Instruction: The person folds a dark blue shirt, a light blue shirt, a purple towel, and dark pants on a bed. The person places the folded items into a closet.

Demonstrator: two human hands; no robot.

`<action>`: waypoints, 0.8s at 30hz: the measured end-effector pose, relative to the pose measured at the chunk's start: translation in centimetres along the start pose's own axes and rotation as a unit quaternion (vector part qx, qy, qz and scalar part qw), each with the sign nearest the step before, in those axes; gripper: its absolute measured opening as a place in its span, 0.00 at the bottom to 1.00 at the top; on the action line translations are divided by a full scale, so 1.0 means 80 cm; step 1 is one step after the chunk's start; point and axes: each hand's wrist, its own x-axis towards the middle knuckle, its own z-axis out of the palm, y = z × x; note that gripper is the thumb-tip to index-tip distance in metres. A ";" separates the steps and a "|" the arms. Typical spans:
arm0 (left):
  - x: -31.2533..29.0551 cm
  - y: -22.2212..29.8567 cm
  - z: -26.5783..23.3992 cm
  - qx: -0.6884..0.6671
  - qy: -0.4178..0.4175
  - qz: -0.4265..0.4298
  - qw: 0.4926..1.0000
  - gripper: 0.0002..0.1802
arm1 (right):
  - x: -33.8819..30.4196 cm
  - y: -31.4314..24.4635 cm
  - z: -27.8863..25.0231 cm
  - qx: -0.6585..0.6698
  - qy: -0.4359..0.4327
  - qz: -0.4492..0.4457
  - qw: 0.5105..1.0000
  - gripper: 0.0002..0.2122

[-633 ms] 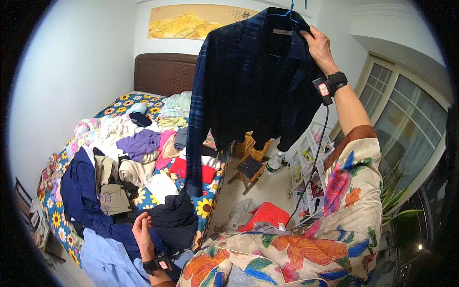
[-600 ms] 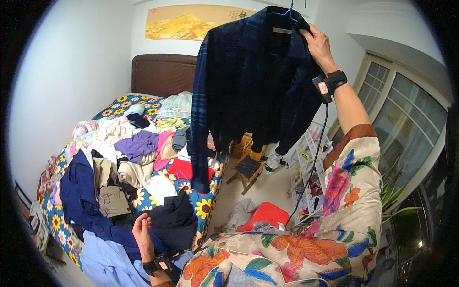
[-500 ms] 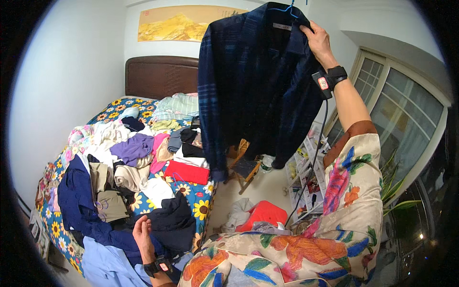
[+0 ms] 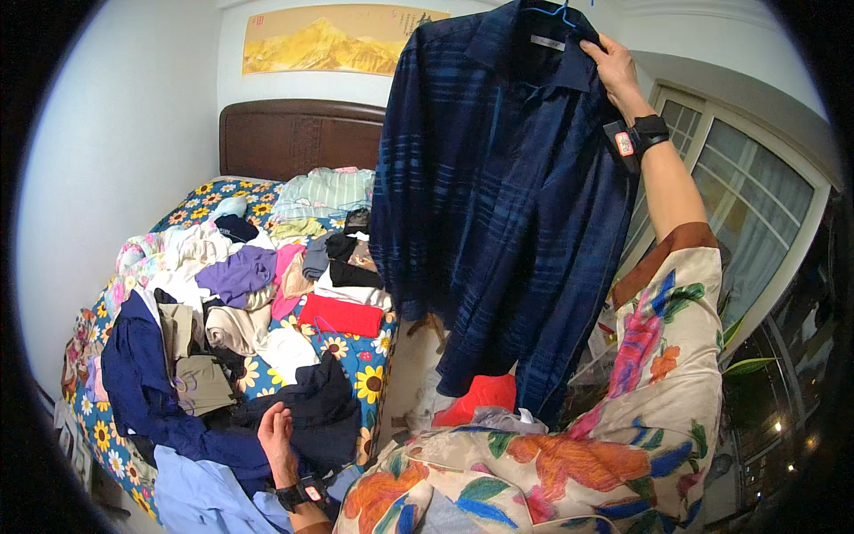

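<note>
A dark blue plaid long-sleeved shirt (image 4: 498,178) hangs at full length on a blue hanger (image 4: 559,11), whose upper part runs out of the picture. My right hand (image 4: 614,73) is raised and pinches the shirt by its collar, close to the shoulder. Low over the near part of the bed, my left hand (image 4: 277,436) holds nothing, its fingers loosely apart. Black clothing (image 4: 311,414) lies right beside that hand. Next to it are a navy garment (image 4: 147,365) and a light blue one (image 4: 200,489).
The bed (image 4: 369,383) with a sunflower sheet carries heaped clothes, among them a purple garment (image 4: 238,274) and a red folded piece (image 4: 342,315). A red object (image 4: 480,400) stands on the floor below the shirt. A sliding glass door (image 4: 756,196) is at the right.
The shirt has swung flatter and hangs lower and farther right, with its plaid front now showing, covering the floor items behind. My right hand has shifted slightly right; my left hand has barely moved.
</note>
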 end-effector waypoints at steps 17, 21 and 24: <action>-0.036 -0.024 -0.040 -0.047 0.055 -0.024 0.997 0.12 | 0.001 0.007 0.024 -0.035 0.003 0.083 0.996 0.12; -0.046 -0.027 -0.050 -0.045 0.067 -0.040 0.996 0.11 | -0.006 0.001 0.039 -0.004 -0.016 0.069 0.997 0.13; -0.049 -0.025 -0.051 -0.044 0.057 -0.036 0.997 0.11 | -0.007 0.003 0.039 -0.003 -0.005 0.044 0.999 0.12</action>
